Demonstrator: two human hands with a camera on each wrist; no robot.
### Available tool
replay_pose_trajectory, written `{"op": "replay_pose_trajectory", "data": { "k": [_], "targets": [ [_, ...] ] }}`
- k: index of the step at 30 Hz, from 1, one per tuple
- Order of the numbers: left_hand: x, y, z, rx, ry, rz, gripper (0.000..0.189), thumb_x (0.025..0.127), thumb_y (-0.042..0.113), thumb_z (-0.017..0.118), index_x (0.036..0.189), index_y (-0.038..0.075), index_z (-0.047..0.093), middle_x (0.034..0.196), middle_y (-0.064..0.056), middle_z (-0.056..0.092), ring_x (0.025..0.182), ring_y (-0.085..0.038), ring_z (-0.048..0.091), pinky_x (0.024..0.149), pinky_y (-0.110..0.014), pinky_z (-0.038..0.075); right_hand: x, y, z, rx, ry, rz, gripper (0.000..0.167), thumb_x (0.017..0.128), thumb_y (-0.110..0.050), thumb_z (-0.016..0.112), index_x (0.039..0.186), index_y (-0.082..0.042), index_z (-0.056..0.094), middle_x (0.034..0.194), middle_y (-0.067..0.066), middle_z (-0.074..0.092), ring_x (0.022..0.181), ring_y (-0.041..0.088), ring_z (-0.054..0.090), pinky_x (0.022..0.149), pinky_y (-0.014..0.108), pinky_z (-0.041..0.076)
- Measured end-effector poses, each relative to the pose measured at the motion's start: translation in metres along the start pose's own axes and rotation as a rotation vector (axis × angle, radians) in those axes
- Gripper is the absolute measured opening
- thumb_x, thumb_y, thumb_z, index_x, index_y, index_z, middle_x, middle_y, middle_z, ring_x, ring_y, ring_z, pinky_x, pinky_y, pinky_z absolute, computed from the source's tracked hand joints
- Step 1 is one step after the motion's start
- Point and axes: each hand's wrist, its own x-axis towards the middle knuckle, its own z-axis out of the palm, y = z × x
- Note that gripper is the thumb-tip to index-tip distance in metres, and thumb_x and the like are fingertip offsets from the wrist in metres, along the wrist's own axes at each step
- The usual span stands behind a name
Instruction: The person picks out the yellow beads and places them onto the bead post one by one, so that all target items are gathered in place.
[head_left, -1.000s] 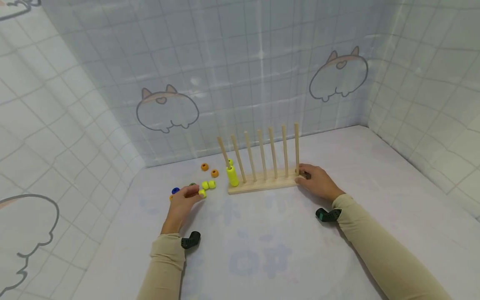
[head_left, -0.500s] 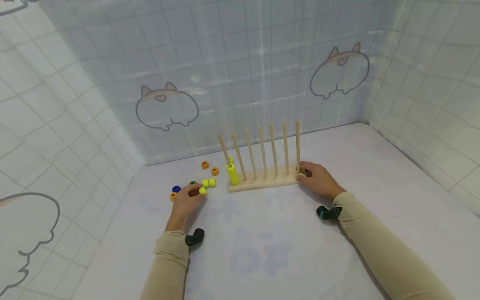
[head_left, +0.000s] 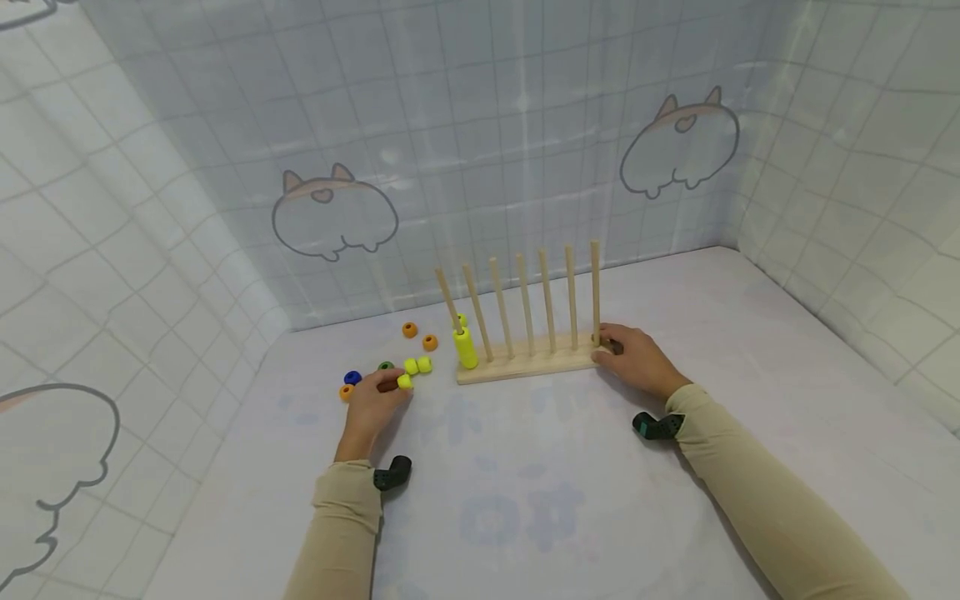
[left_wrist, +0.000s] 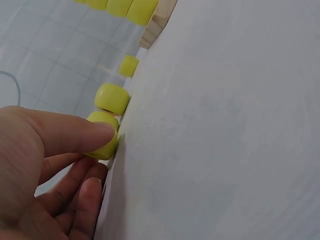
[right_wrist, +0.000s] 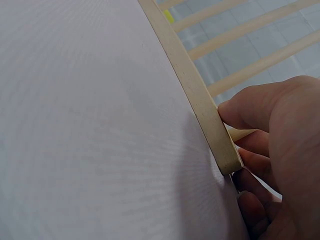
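My left hand [head_left: 371, 410] pinches a yellow bead [head_left: 405, 382] between thumb and fingers, low over the cloth. In the left wrist view the thumb covers much of that bead [left_wrist: 106, 150], and more yellow beads [left_wrist: 112, 98] line up just beyond it. To the right stands a wooden peg rack [head_left: 517, 371] with a row of upright pegs. Stacked yellow beads [head_left: 466, 348] sit on its leftmost peg. My right hand [head_left: 636, 362] grips the right end of the base, the thumb on its top edge [right_wrist: 227, 112] and the fingers around the rightmost peg and the end.
Two orange beads [head_left: 419, 337] lie behind the left hand, and a yellow pair [head_left: 417, 366] lies just past its fingertips. Blue [head_left: 352, 378], orange [head_left: 347, 392] and green [head_left: 386, 366] beads lie close by it. A tiled-print backdrop [head_left: 480, 167] rises behind the rack.
My left hand has shifted slightly right, bringing the orange bead beside the blue one into fuller view. The right hand and the rack have stayed in place.
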Motion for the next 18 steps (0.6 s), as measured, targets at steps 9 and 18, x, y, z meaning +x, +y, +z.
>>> {"op": "replay_pose_trajectory", "data": {
  "k": [9,18],
  "targets": [
    [-0.003,0.0,-0.001,-0.076,0.024,-0.048,0.043,0.094,0.019,0.07,0.135,0.012,0.06,0.131,-0.008,0.057,0.12,-0.026,0.051,0.101,-0.042,0.045,-0.001,-0.001,0.0,0.008,0.003,-0.017,0.045,0.098,-0.017,0.065,0.136,0.007,0.057,0.149,0.023,0.046,0.132,0.041,0.047,0.108,0.055,0.039],
    [-0.007,0.008,-0.009,-0.217,0.006,-0.048,0.047,0.095,0.028,0.07,0.137,0.013,0.058,0.134,-0.005,0.056,0.121,-0.021,0.053,0.102,-0.036,0.046,-0.002,0.0,0.0,-0.002,-0.003,-0.003,0.048,0.099,-0.019,0.065,0.137,0.007,0.055,0.15,0.023,0.044,0.134,0.041,0.045,0.11,0.055,0.038]
  ]
}}
